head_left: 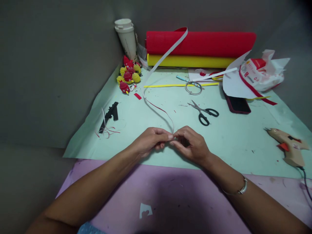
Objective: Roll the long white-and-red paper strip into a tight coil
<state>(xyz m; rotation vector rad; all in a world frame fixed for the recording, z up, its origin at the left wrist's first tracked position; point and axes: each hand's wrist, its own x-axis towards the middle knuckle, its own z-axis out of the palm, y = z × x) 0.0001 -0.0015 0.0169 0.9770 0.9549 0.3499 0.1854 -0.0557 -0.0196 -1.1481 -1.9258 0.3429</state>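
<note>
One long red-and-white strip, gripped at its end
Left hand and right hand pinch it above the green sheet, by the near edge; it arches toward the far edge.

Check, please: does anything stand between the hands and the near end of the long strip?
Nothing visible does. The left hand pinches the near end of the strip, and the right hand has its fingertips at the same spot. The scissors lie farther away, apart from both hands.

A strip is pinched by the left hand and touched by the right hand; beyond, scissors are spread apart.
</note>
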